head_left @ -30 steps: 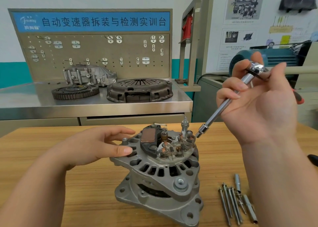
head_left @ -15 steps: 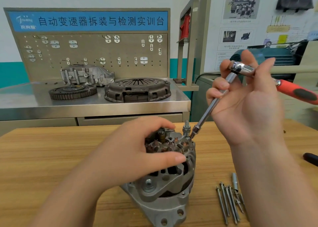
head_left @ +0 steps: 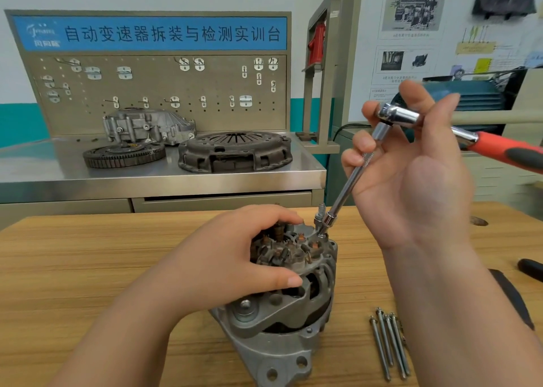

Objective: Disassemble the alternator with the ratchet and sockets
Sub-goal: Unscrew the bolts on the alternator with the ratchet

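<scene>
Low in the middle, the left hand (head_left: 235,257) grips the alternator (head_left: 288,322) on the table (head_left: 88,269). The right hand (head_left: 411,181) curls its fingers round the ratchet (head_left: 399,116). The ratchet's handle is cut off at the right edge.

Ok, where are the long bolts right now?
In the head view the long bolts lie side by side on the wooden table at lower right, just right of the alternator and partly behind the right arm.
</scene>
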The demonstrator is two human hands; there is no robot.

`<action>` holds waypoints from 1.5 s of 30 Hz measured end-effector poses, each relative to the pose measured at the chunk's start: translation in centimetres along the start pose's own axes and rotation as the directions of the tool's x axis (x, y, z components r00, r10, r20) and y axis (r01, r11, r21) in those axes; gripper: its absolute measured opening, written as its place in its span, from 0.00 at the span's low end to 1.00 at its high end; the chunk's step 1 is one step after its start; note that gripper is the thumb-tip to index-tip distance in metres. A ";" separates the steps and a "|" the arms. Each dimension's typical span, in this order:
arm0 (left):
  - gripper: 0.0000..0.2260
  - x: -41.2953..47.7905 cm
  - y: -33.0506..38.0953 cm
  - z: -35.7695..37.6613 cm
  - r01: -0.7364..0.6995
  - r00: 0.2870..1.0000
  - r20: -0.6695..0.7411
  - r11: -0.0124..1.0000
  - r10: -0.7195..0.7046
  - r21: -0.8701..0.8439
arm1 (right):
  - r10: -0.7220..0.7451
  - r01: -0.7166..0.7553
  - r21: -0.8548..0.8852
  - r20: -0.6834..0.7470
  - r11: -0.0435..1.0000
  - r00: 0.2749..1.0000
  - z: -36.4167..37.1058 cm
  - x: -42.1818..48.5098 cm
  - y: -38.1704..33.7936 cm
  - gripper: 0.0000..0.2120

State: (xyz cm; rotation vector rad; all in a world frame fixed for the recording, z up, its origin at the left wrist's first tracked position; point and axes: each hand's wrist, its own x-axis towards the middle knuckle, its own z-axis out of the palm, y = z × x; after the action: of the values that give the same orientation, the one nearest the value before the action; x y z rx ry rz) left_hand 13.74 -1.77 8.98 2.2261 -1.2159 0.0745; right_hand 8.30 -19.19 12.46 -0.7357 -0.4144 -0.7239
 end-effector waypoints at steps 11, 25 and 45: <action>0.37 0.1 -0.8 -0.4 0.056 0.998 0.005 0.996 -0.056 -0.071 | 0.038 -0.026 -0.141 0.086 0.990 0.996 0.5 0.1 0.3 0.15; 0.40 0.0 -1.9 -1.2 0.126 0.991 0.057 0.985 -0.120 -0.122 | -0.225 0.321 -0.506 0.243 0.801 0.944 1.7 0.2 1.3 0.08; 0.20 0.3 -0.2 -0.3 -0.080 0.996 -0.067 0.958 0.064 -0.276 | 0.049 0.053 -0.322 0.301 0.945 0.952 2.2 0.0 1.9 0.11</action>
State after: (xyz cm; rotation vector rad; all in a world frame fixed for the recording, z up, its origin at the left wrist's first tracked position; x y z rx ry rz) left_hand 14.16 -1.80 9.22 1.9241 -1.1962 -0.0042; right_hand 9.46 -16.61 13.02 -1.1705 -0.5845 -0.6890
